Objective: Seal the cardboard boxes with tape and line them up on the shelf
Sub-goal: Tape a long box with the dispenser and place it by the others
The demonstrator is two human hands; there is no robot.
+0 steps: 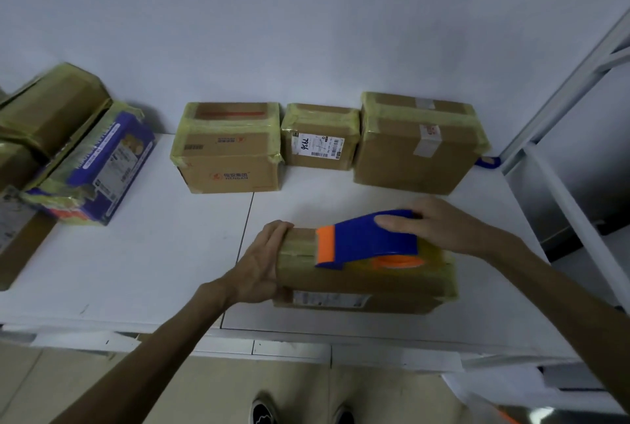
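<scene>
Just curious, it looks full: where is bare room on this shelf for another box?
Front left, between the blue box and the left hand. A narrow strip lies behind the box being taped. Crowded: the back row and left end.

left-edge box point(24, 253): cut off | near box label point(329, 299): print blurred | shoes point(264, 411): cropped

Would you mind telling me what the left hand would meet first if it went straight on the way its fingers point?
Probably the small labelled box in the back row; the left hand points across bare shelf toward it, though depth is unclear.
</scene>
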